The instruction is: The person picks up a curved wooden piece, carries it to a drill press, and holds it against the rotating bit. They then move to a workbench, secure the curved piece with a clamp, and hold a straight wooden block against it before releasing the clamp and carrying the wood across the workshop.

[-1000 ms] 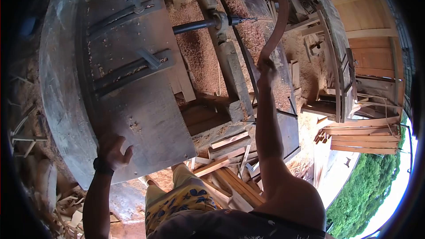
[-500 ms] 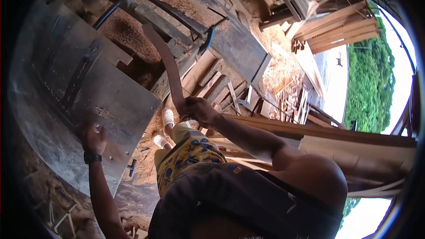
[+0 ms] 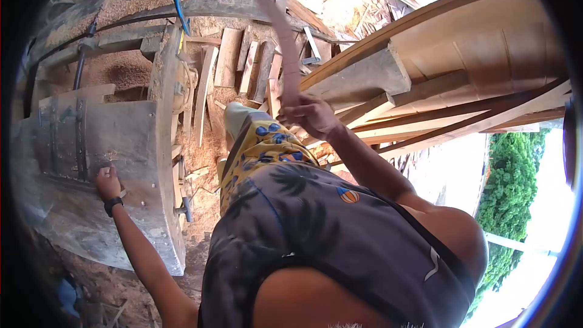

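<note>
My right hand [image 3: 308, 116] grips the lower end of a long, curved brown wooden strip [image 3: 285, 42], which stands out away from my body. My left hand [image 3: 109, 183], with a dark watch at the wrist, rests on or just over the flat metal machine table [image 3: 130, 146]. Its fingers are curled together; a small pale bit shows beside it, and what the fingers hold, if anything, is hidden.
Beyond the table is a machine opening with wood shavings [image 3: 121, 68]. A blue-handled tool [image 3: 178, 9] lies near its far bed. Offcuts [image 3: 229, 58] cover the floor ahead. Long curved planks [image 3: 437, 30] stand at the right. A dark T-shaped handle [image 3: 186, 209] juts from the table's side.
The view has turned, so the machine lies further left and more upright. My right hand still holds the strip, now pointing more steeply up. My left hand's fingers look more curled.
</note>
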A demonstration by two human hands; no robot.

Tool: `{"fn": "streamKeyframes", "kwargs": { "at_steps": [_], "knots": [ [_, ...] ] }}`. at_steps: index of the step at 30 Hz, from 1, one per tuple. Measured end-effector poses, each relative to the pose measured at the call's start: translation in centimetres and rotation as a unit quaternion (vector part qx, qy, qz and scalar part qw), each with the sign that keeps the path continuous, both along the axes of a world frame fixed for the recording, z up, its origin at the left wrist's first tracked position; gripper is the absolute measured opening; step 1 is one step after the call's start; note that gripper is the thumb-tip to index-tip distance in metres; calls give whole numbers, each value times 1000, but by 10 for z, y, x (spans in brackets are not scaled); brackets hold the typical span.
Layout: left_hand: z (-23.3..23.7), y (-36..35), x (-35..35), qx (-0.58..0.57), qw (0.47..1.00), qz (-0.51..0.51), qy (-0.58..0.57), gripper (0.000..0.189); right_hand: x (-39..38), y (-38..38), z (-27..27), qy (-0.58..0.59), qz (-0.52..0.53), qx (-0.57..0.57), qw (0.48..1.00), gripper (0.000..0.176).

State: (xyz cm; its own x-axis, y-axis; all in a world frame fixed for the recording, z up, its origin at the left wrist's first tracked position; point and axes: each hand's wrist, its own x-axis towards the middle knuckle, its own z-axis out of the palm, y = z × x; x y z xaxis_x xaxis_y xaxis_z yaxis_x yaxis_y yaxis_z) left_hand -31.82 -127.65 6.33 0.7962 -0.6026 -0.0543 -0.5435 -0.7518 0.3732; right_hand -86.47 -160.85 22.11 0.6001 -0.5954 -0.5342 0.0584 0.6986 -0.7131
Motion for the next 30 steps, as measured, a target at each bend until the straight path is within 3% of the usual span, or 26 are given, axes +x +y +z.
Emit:
{"fn": "streamKeyframes", "kwargs": {
  "at_steps": [2,3,5,6,7,9,11,13,15,19,21,22,23,25,26,27,29,30],
  "knots": [
    [-5,3,-1,-39,999,14,13,33,-38,-6,-7,49,-99,-32,993,27],
    [-7,4,0,-36,999,8,7,33,-54,-9,3,72,-86,-46,993,46],
    [-10,0,5,-25,992,68,100,30,-86,-17,-4,79,-144,-66,984,46],
    [-11,-7,6,-103,940,199,257,28,-101,-21,-8,94,-154,-69,981,45],
    [-10,-18,7,-179,840,316,402,27,-111,-26,-13,107,-164,-73,978,44],
    [-3,-45,-16,-169,861,252,407,28,-119,-37,-19,153,-190,-77,967,37],
    [10,-96,-54,-145,913,107,367,31,-115,-50,-24,178,-225,-49,957,29],
    [45,-173,-109,-181,885,66,423,27,-116,-73,-39,170,-228,-40,958,29],
    [58,-255,-147,-196,904,-82,370,25,-114,-107,-56,166,-232,-34,958,29],
    [69,-449,-205,-153,899,-244,328,29,-90,-225,-115,146,-237,-40,960,25],
    [43,-551,-218,-98,918,-277,266,43,-72,-306,-174,104,-243,34,964,21],
    [36,-602,-228,-47,940,-287,178,54,-63,-347,-200,96,-244,39,964,21],
    [29,-648,-233,9,951,-296,91,65,-56,-379,-224,155,-256,51,953,20],
    [-1,-726,-229,71,957,-280,36,77,-60,-421,-265,219,-271,81,934,20],
    [-19,-752,-230,118,959,-258,-17,88,-75,-434,-281,350,-181,27,919,20],
    [-42,-777,-225,124,956,-264,-12,88,-88,-450,-284,470,-85,-33,878,21],
    [-78,-812,-215,274,928,-251,9,99,-107,-476,-267,484,-82,-14,871,21],
    [-47,-824,-223,291,904,-250,188,107,-115,-487,-258,491,-77,-3,868,21]
  ]
}}
